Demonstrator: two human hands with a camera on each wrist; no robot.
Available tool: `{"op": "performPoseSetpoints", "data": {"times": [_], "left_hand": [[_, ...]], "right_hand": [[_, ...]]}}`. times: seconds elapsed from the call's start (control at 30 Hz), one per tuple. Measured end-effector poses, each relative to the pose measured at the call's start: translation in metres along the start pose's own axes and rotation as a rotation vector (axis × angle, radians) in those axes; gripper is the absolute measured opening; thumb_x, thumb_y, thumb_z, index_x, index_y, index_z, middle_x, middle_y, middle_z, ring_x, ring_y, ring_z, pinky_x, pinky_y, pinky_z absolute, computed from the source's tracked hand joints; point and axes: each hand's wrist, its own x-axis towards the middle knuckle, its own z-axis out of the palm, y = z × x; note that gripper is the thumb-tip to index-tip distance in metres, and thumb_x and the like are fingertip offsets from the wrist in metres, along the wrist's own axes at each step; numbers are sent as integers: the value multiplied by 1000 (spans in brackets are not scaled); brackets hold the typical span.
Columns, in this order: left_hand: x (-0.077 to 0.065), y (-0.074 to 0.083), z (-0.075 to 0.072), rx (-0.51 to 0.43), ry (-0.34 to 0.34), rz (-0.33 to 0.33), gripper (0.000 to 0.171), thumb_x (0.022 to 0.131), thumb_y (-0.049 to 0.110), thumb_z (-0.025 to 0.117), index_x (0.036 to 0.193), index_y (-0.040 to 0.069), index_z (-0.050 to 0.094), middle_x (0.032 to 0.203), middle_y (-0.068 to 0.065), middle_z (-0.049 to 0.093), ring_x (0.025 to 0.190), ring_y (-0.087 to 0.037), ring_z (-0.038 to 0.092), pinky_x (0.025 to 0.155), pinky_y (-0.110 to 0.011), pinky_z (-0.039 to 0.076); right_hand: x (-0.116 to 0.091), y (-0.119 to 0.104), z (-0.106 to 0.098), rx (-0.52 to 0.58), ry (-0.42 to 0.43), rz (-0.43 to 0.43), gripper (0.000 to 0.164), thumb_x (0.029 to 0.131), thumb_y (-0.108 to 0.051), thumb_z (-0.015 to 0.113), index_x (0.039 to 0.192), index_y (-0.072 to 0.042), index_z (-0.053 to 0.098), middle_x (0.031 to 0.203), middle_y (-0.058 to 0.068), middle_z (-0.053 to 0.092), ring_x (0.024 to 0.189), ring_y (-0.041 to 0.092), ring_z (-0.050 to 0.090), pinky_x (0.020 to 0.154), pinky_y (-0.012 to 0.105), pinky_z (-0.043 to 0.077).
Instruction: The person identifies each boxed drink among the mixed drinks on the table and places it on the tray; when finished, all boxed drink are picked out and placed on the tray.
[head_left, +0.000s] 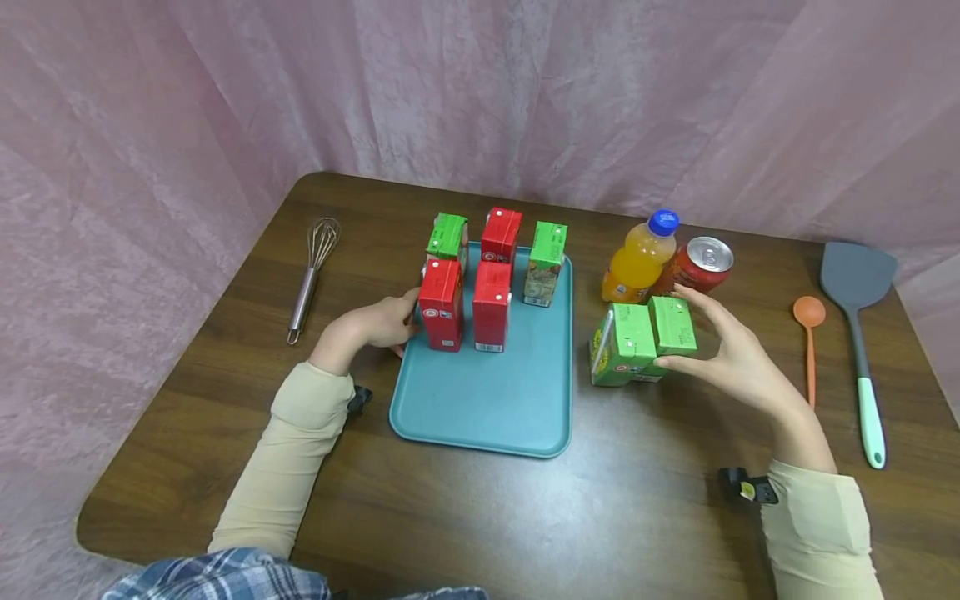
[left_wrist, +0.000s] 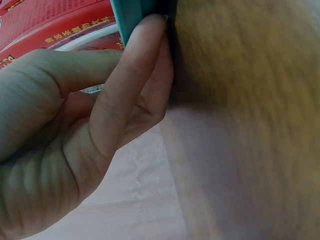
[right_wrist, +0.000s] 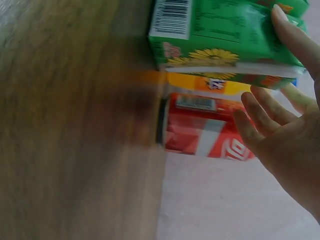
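My left hand (head_left: 381, 323) is at the left edge of a blue-green tray (head_left: 487, 417), and its fingers pinch the tray's rim (left_wrist: 129, 17) in the left wrist view. On the tray stand three red drink cartons (head_left: 442, 304) and two green drink cartons (head_left: 546, 262). To the tray's right, two more green drink cartons (head_left: 630, 342) stand side by side on the table. Around the right one of these, the green carton (head_left: 673, 325), my right hand (head_left: 731, 354) spreads its thumb and fingers. In the right wrist view the thumb overlaps a green carton (right_wrist: 225, 30) and the fingers stand apart from it.
An orange drink bottle (head_left: 637, 262) with a blue cap and a red can (head_left: 697, 265) stand behind the right green cartons. A whisk (head_left: 309, 279) lies at the left of the table. An orange spoon (head_left: 810, 333) and a grey spatula (head_left: 858, 317) lie at the right.
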Motion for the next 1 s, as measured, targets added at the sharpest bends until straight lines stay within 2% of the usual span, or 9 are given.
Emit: {"op": "performPoseSetpoints", "data": {"times": [0.1, 0.23, 0.37, 0.5, 0.63, 0.7, 0.83, 0.93, 1.0], "left_hand": [[1, 1, 1, -1, -2, 5, 71, 93, 6, 49, 149, 2, 6, 104, -22, 56, 65, -20, 63, 66, -31, 53], [2, 1, 1, 2, -1, 6, 71, 94, 7, 49, 149, 2, 6, 104, -22, 56, 65, -20, 63, 66, -30, 53], [3, 2, 2, 12, 0, 2, 70, 94, 8, 49, 149, 2, 5, 101, -21, 56, 65, -20, 63, 65, -30, 53], [3, 2, 1, 18, 2, 0, 71, 94, 8, 50, 149, 2, 6, 99, -20, 56, 65, -20, 63, 65, -30, 53], [2, 1, 1, 11, 3, 1, 71, 93, 8, 50, 149, 3, 6, 102, -21, 56, 65, -20, 63, 64, -30, 53], [1, 0, 1, 5, 3, 1, 71, 94, 8, 50, 149, 3, 6, 103, -21, 56, 65, -20, 63, 64, -30, 53], [0, 0, 1, -5, 5, -3, 70, 93, 7, 49, 149, 3, 6, 104, -22, 56, 66, -21, 63, 65, -32, 53], [-1, 0, 1, -7, 5, 1, 70, 93, 6, 49, 149, 3, 6, 104, -22, 56, 66, -21, 63, 66, -33, 53], [-1, 1, 1, -6, 1, 10, 69, 93, 6, 49, 148, 2, 6, 103, -23, 56, 66, -21, 63, 66, -33, 54]], "right_hand": [[3, 4, 2, -4, -46, 28, 98, 71, -20, 82, 149, -26, 22, 143, 15, 37, 123, 39, 40, 96, 61, 32], [4, 6, 3, -35, -56, 44, 96, 70, -23, 83, 147, -28, 25, 137, 17, 43, 112, 35, 46, 92, 57, 36], [1, 5, 4, -27, -23, 72, 88, 69, -26, 84, 142, -26, 34, 130, 10, 49, 99, 24, 54, 85, 37, 45], [-5, 0, 3, 6, 8, 78, 87, 66, -23, 85, 139, -24, 38, 129, 3, 47, 89, 9, 59, 73, 16, 48], [-13, -9, -6, 1, 50, 48, 88, 65, -17, 86, 139, -22, 39, 126, -1, 47, 85, 0, 59, 69, 12, 49], [-17, -15, -12, 5, 83, 36, 88, 64, -13, 86, 138, -21, 40, 124, -5, 47, 86, -3, 58, 69, 11, 48], [-28, -31, -26, 101, 178, 25, 91, 61, 4, 84, 138, -16, 41, 120, -8, 52, 85, -5, 62, 67, 11, 49], [-36, -43, -35, 190, 283, 18, 92, 58, 16, 80, 137, -14, 43, 115, -9, 57, 84, -4, 64, 66, 10, 49], [-40, -50, -41, 303, 358, -20, 93, 55, 25, 75, 136, -10, 45, 112, -6, 60, 84, -1, 65, 66, 10, 50]]}}
